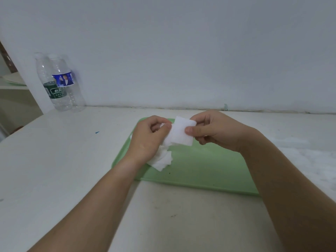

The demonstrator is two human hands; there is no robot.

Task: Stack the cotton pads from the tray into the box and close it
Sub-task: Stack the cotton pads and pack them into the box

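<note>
A light green tray (pixel 200 170) lies on the white table. Above its far left part, my left hand (pixel 149 137) and my right hand (pixel 214 131) together hold a small stack of white square cotton pads (pixel 180 132); each hand pinches one side with thumb and fingers. Below my left hand, a loose pile of more cotton pads (pixel 161 160) lies on the tray, partly hidden by the hand. No box is in view.
Two clear plastic water bottles (pixel 60 82) stand at the back left against the wall. A shelf edge (pixel 12 84) shows at far left. The white wall runs along the table's far edge.
</note>
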